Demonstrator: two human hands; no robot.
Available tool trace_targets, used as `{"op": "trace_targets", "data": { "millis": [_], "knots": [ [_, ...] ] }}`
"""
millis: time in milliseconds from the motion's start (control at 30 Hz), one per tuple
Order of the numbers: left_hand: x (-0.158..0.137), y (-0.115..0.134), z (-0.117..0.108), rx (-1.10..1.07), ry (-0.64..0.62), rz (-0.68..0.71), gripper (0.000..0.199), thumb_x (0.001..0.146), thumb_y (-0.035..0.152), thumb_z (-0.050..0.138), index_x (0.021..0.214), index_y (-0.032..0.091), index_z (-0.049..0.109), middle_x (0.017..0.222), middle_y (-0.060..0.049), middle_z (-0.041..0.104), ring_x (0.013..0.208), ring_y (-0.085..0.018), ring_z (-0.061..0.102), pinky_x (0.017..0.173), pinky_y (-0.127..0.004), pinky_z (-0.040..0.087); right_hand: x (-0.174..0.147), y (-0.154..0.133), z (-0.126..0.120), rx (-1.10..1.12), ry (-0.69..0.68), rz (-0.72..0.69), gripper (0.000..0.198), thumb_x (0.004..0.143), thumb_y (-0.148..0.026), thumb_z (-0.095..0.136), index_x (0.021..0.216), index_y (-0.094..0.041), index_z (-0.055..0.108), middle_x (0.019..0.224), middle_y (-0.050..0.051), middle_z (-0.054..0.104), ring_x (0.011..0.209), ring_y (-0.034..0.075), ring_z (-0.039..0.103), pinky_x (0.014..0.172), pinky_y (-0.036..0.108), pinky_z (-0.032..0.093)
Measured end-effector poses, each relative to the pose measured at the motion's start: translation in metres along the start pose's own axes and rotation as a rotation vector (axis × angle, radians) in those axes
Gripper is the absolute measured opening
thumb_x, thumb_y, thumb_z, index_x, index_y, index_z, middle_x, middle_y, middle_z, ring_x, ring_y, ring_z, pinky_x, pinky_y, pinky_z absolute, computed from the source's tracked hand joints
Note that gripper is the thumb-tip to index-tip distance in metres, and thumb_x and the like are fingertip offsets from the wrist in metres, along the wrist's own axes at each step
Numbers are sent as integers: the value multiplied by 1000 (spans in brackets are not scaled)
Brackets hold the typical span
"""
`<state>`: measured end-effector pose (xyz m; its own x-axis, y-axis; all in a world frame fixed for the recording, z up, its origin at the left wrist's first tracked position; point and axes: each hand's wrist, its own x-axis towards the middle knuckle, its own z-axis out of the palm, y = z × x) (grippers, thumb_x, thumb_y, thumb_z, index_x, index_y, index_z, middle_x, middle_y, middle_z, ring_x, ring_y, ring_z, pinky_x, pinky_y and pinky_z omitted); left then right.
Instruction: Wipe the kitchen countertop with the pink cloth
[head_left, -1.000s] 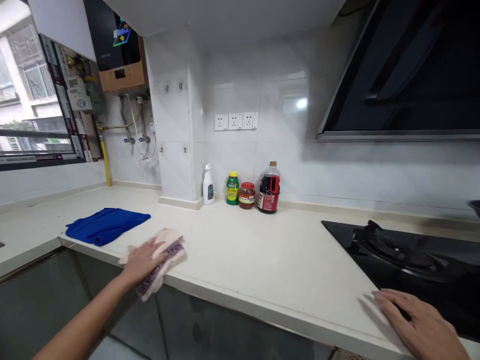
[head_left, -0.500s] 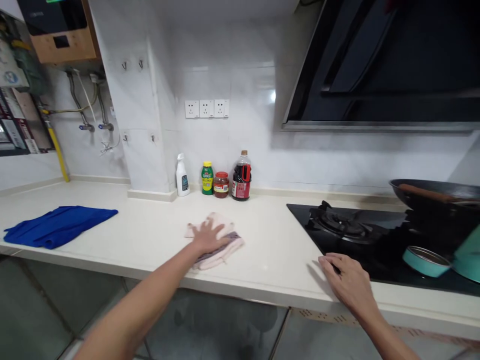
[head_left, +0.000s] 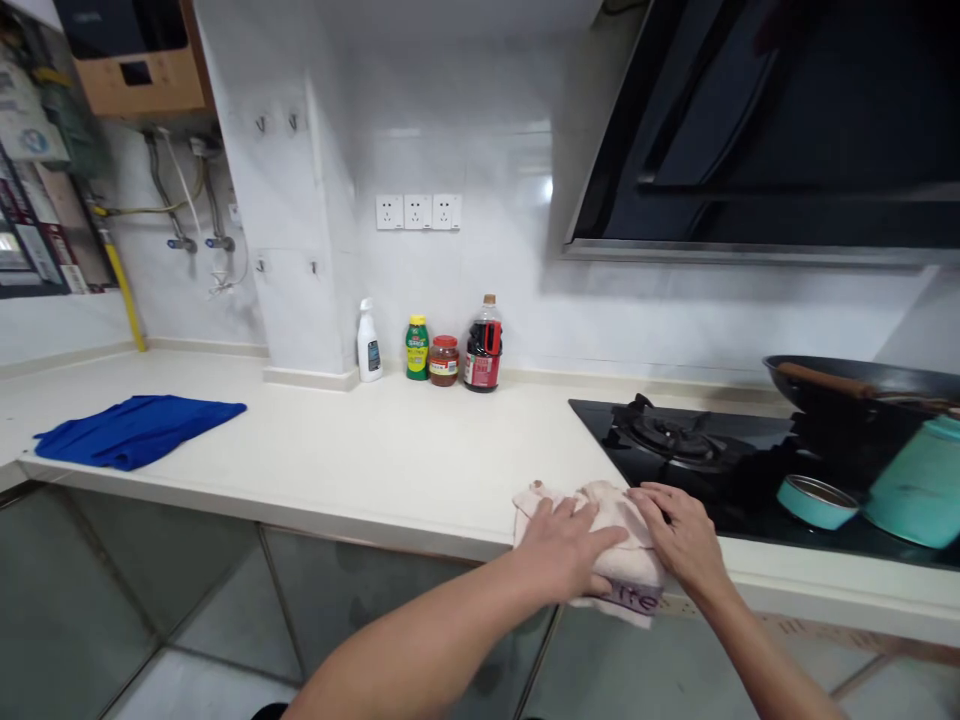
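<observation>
A pale pink cloth [head_left: 626,562] with a purple lettered band lies bunched at the counter's front edge, its lower part hanging over. My left hand [head_left: 566,550] is on top of it, fingers spaced and bent into the fabric, thumb low near the band. My right hand [head_left: 679,530] meets the cloth's right side, its curled fingers closed at the upper corner. Part of the fabric is hidden beneath both hands. Just right of them is the black gas stove [head_left: 739,505].
A blue cloth [head_left: 142,430] lies at the left. Along the wall stand a white spray bottle [head_left: 369,345], a green bottle [head_left: 417,350], a red-lidded jar [head_left: 444,362] and a dark sauce bottle [head_left: 482,350]. The stove carries a wok [head_left: 885,385], a teal tin [head_left: 817,503] and a teal container [head_left: 919,485].
My left hand has brought the pink cloth rightward and toward me, from mid-counter to the front edge. My right hand, earlier resting by the stove's corner, now touches the cloth.
</observation>
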<state>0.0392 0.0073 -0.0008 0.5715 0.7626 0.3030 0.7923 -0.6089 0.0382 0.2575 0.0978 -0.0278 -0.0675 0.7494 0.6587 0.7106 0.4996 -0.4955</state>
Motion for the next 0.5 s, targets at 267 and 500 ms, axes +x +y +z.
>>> {"op": "trace_targets", "data": {
  "millis": [267,500],
  "knots": [
    [0,20,31,274,197,-81,47,92,33,57,138,26,51,127,-19,63,110,-35,57,91,-53,39,4,14,-5,72,-79,253,61,91,-65,35,101,-22,77,117,11,70,111,33,64,99,46,49],
    [-58,-18,19,359,299,61,43,101,29,40,143,34,47,123,-11,64,100,-27,56,82,-43,40,7,28,5,-315,-211,67,59,87,-66,39,93,-23,79,114,12,72,106,42,64,83,54,52]
  ]
}}
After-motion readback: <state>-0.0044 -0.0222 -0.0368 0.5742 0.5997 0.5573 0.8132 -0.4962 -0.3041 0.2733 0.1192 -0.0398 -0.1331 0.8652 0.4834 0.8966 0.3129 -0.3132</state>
